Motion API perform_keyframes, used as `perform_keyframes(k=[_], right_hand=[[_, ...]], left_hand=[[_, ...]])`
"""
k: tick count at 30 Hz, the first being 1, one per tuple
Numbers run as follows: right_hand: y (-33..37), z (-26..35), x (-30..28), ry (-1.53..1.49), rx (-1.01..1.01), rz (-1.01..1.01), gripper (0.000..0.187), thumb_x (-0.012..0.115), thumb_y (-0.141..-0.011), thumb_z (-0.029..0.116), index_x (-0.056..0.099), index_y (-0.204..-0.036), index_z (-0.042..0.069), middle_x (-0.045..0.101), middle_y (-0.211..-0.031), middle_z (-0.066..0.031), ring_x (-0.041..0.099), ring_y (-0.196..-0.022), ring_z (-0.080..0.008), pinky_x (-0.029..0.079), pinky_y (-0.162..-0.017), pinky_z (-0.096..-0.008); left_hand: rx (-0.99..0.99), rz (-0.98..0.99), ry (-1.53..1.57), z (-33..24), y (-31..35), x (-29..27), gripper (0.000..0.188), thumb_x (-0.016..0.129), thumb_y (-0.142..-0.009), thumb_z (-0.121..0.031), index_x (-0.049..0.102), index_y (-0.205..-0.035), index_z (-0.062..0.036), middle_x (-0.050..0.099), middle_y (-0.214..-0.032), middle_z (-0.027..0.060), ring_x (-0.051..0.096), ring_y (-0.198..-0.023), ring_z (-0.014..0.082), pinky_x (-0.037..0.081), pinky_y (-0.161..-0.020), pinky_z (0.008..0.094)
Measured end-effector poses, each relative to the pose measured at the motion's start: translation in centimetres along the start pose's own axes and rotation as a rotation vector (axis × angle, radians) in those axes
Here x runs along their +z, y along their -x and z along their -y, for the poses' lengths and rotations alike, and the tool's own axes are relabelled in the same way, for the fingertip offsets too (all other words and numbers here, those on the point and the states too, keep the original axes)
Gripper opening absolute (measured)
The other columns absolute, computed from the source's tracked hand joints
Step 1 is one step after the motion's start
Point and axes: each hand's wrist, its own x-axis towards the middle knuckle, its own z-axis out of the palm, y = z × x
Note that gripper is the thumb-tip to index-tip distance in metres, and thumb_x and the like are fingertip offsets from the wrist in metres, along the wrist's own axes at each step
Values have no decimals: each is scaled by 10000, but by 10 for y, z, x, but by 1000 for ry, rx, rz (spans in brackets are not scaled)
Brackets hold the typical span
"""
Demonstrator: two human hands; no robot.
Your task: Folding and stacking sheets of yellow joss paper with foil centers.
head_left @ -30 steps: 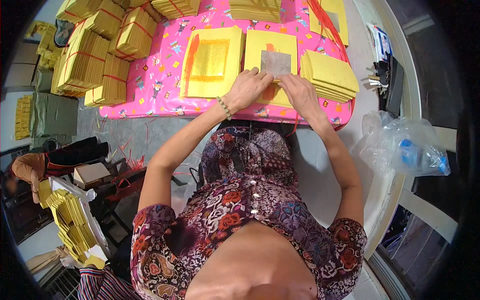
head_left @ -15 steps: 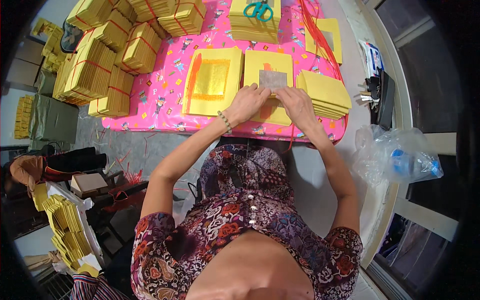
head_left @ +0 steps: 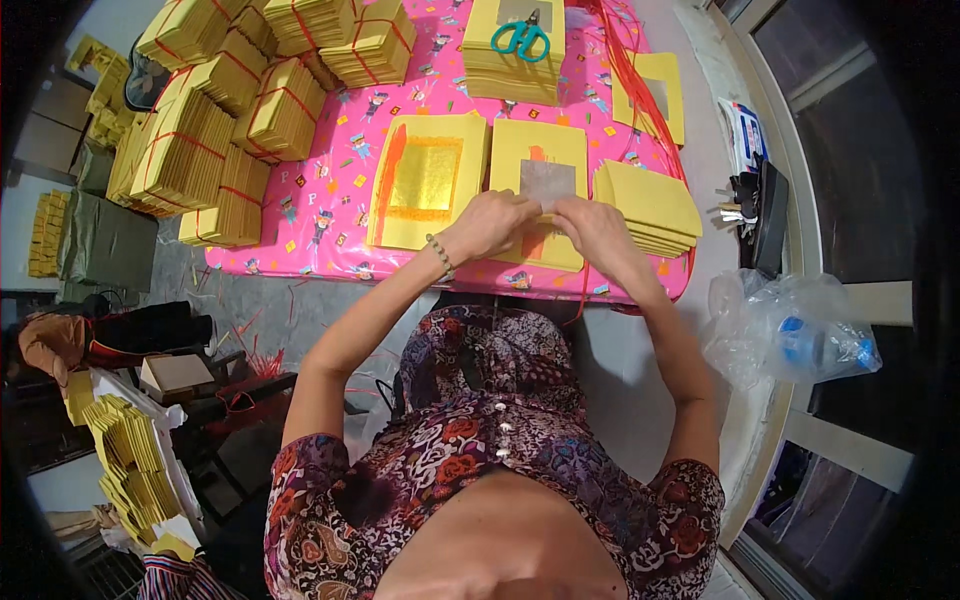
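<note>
Before me lies a yellow paper sheet (head_left: 507,150) with a silver-grey square (head_left: 548,180) and an orange-red smear, on the pink patterned tabletop (head_left: 335,155). My left hand (head_left: 492,224), with a beaded bracelet at its wrist, has its fingers pinched on the paper just below the square. Beside it my right hand (head_left: 603,238) pinches the same paper, fingertips nearly meeting the left ones. The fingers cover part of the sheet. To the left is a stack of yellow sheets with a gold square (head_left: 425,180); to the right sit folded yellow papers (head_left: 648,203).
Teal-handled scissors (head_left: 520,41) rest on a tall yellow paper stack (head_left: 511,82) at the back. Red-tied paper bundles (head_left: 180,150) crowd the left, and red strings (head_left: 635,80) hang at the right. A clear plastic bag (head_left: 790,330) is beside the window.
The whole view has shifted slightly, so the table appears lower. My hands stay on the same paper, their fingertips drawn a little closer together below the silver square.
</note>
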Motion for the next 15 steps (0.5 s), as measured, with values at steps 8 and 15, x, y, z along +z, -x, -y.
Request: perform_keyframes(k=[8, 15], right_hand=[[6, 0, 7, 19, 19, 77, 163, 602, -908, 163, 617, -999, 28, 636, -903, -175, 622, -839, -401, 502, -722, -472], [-48, -22, -19, 2, 77, 7, 175, 574, -899, 154, 625, -995, 18, 655, -940, -207, 626, -907, -404, 496, -763, -488]], left_hand=[[67, 21, -98, 4, 5, 12, 326, 683, -766, -152, 580, -1072, -110, 620, -887, 94, 627, -842, 308, 504, -750, 432], [42, -468, -255, -14, 2, 8, 590, 690, -798, -179, 479, -1349, -146, 488, -1322, 136, 460, -1232, 335, 376, -1014, 477]])
